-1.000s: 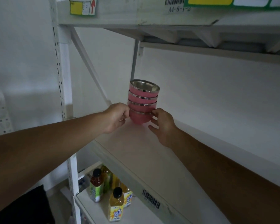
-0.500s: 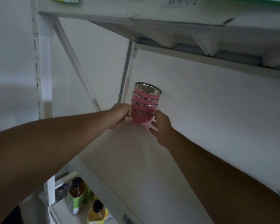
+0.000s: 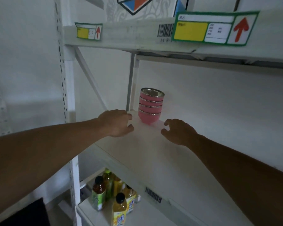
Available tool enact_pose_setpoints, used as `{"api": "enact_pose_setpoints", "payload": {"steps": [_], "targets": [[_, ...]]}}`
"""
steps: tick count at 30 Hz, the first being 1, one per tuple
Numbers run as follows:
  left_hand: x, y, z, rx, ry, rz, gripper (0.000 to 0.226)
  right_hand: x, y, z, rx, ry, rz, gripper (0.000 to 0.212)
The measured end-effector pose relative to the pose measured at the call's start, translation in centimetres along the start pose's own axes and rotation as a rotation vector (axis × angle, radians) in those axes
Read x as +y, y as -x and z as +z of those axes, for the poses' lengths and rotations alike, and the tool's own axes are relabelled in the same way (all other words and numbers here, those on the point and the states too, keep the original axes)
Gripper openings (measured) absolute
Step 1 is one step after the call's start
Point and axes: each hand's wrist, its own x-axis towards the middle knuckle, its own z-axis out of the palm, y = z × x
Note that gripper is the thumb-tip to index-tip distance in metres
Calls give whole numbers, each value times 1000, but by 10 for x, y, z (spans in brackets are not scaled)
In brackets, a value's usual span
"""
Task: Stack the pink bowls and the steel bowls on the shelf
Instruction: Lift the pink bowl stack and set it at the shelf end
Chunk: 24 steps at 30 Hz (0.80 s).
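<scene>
A stack of pink bowls (image 3: pixel 150 108) with steel rims and a steel inside stands upright at the back left corner of the white shelf (image 3: pixel 153 152). My left hand (image 3: pixel 117 123) hovers just left of the stack, fingers curled and apart, holding nothing. To the right of the stack and a little nearer to me, my right hand (image 3: pixel 178 132) is open with fingers spread. Neither hand touches the bowls.
The upper shelf edge (image 3: pixel 137 35) carries yellow labels with red arrows and a barcode. A white upright post (image 3: pixel 67 95) stands at the left. Several drink bottles (image 3: pixel 111 193) sit on the lower shelf. A white wall closes the back.
Both hands have let go of the bowl stack and drawn back from it. The stack stays standing on the shelf. The camera has tilted so that the upper shelf labels show.
</scene>
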Motion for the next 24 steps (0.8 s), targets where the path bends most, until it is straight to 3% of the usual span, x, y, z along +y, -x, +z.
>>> {"api": "enact_pose_setpoints", "payload": {"steps": [12,24], "targets": [[54,76,-18,21,30,-77,68,-1,97,-2,-9,3,57,65],[196,229,-59,9,8,-217,65,60,253,-33,60,-101,-55,71]]}}
